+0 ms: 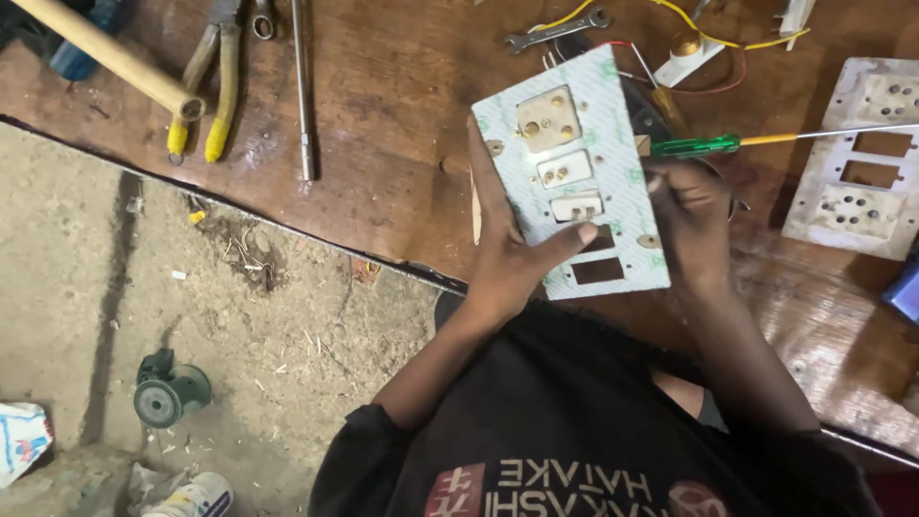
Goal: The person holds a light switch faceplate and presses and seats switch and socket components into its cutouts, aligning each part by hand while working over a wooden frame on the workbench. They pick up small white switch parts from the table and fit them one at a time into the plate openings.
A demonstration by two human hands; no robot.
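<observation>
White plate: one switch plate (584,182) held over the bench (402,124), long axis running away from the person
Sockets: three, plus two empty slots
Left grip (512,258): clasping plate's edge
Right grip (694,225): behind plate, one green-handled screwdriver (708,145) pointing right
Spare plate (862,158): one, right

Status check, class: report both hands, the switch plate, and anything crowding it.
Left hand grips switch plate, thumb across front. Right hand at its right edge. Green-handled screwdriver alongside.

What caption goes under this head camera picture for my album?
Left hand holds a white switch plate over a wooden workbench; right hand grips a green-handled screwdriver behind it.
</observation>
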